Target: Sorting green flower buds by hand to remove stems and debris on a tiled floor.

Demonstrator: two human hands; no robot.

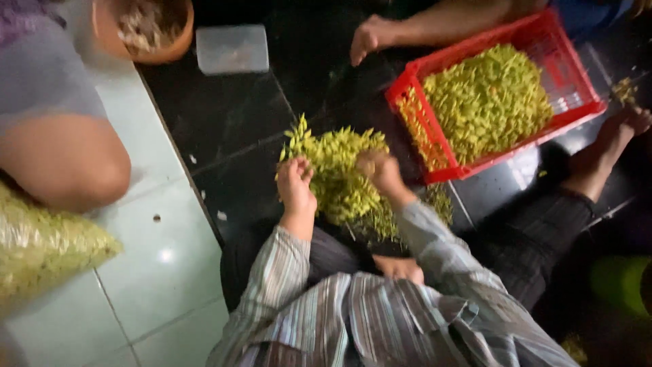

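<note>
A heap of small yellow-green flower buds (337, 170) lies on the dark floor in front of me. My left hand (295, 185) rests on the heap's left side with its fingers curled into the buds. My right hand (380, 171) presses into the heap's right side, fingers closed around some buds. Both arms wear striped sleeves. A red plastic crate (407, 81) filled with the same buds stands to the right of the heap.
Another person's hand (370, 37) reaches down by the crate's far corner, and a bare foot (621, 129) lies at the right. A knee (61, 160), a clear bag of buds (41, 248), an orange bowl (102, 30) and a clear lidded box (232, 49) sit at the left and back.
</note>
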